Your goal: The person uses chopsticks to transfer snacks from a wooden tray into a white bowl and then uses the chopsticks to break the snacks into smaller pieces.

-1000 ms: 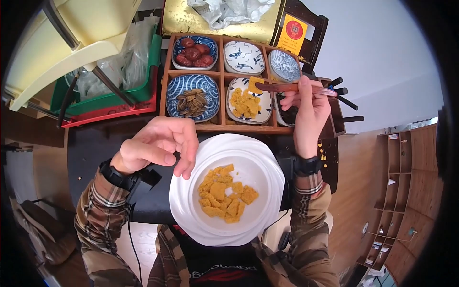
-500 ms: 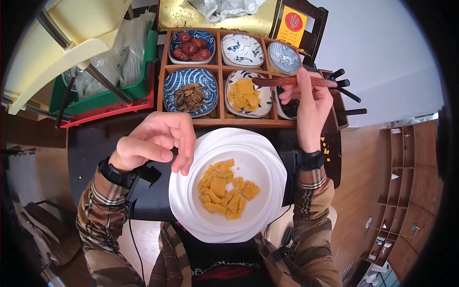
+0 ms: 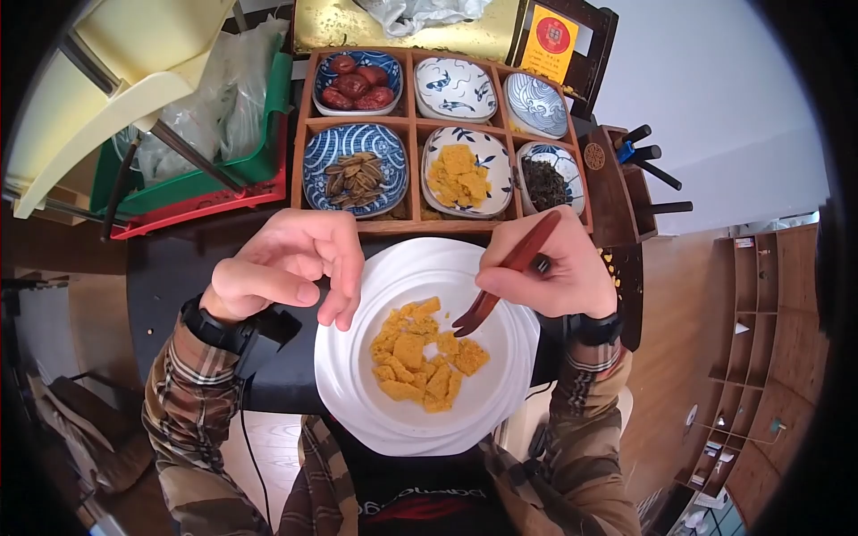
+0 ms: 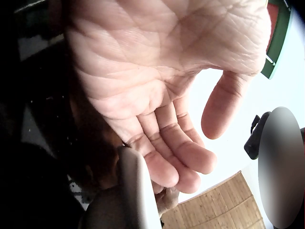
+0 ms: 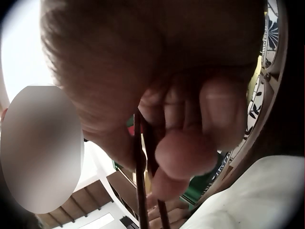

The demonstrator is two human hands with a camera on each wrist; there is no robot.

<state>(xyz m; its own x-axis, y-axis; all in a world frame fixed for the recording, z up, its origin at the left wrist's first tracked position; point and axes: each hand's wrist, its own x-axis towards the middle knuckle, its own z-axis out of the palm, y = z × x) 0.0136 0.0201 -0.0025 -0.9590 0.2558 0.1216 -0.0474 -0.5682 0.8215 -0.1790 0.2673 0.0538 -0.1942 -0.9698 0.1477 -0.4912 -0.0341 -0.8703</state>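
My right hand grips dark red wooden tongs, whose two slim prongs show side by side in the right wrist view. Their tips slant down over the white plate, right by the yellow crisp pieces heaped in its middle; nothing shows between them. Over the plate's left rim hovers my left hand, palm turned in, fingers loosely bent and holding nothing. Behind the plate, a leaf-patterned dish carries more yellow pieces.
A wooden divided box holds dishes of red dates, brown seeds and dark dried leaves. To its left stands a green crate with plastic bags. A wooden holder with black-handled tools stands at right.
The tongs let go of a yellow piece, which now lies in the leaf-patterned dish. My right hand has come back toward me, tongs tipped down over the plate. The left hand stays nearly still.
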